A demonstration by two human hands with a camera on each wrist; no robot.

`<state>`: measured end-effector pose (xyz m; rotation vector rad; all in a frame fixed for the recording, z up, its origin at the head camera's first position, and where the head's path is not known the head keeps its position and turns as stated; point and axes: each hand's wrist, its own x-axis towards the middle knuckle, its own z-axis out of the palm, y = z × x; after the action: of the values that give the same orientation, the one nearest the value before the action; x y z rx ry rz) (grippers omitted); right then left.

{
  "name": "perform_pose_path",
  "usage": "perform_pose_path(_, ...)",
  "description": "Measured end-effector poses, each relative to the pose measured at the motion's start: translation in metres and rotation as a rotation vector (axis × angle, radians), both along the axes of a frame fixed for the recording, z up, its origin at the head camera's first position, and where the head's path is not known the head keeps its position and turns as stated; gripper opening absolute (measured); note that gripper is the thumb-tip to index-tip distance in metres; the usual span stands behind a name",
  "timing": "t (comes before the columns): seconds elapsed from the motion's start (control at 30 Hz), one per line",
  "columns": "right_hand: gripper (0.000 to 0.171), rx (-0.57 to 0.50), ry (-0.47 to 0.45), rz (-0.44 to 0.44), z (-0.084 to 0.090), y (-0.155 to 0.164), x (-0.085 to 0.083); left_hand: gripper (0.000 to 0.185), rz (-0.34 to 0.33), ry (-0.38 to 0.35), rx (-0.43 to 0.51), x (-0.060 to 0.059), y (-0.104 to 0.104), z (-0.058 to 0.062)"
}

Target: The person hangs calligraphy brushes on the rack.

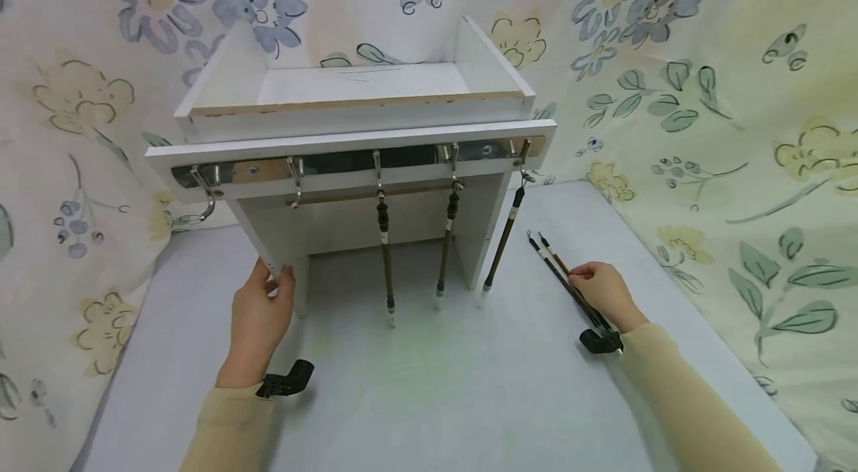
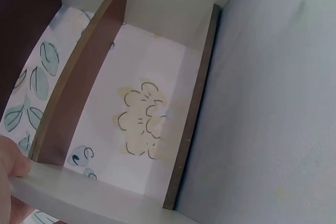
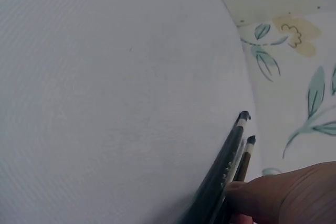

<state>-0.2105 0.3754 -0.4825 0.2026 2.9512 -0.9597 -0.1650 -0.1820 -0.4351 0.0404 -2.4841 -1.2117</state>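
Note:
A white wooden rack (image 1: 348, 141) stands on the table with a metal hook rail (image 1: 322, 165) along its front. Three dark calligraphy brushes (image 1: 385, 252) hang from the hooks on the right side. My left hand (image 1: 258, 316) grips the rack's left leg (image 1: 278, 263); a finger (image 2: 11, 163) shows at its board edge. My right hand (image 1: 603, 293) rests on two brushes (image 1: 559, 271) lying on the table at the right, fingertips (image 3: 278, 195) touching them (image 3: 228, 163).
The table (image 1: 436, 383) is covered in a pale grey cloth. Floral fabric (image 1: 737, 122) hangs behind and on both sides. Two hooks (image 1: 204, 193) on the rail's left end carry nothing.

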Motion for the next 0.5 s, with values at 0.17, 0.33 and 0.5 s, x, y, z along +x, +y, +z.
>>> perform_pose_path(0.17, 0.025, 0.012, 0.027, -0.007, 0.014, 0.0, 0.003, 0.043, -0.003, 0.001, -0.01, 0.0, 0.001, 0.0)
perform_pose_path(0.33, 0.03, 0.007, 0.113, -0.022, 0.041, -0.004, 0.008, 0.042, 0.006, -0.004, -0.011, 0.0, 0.001, 0.0)
perform_pose_path(0.5, 0.031, -0.01, 0.221, -0.022, 0.065, -0.014, 0.014, 0.042, 0.011, 0.007, -0.015, 0.0, 0.0, -0.001)
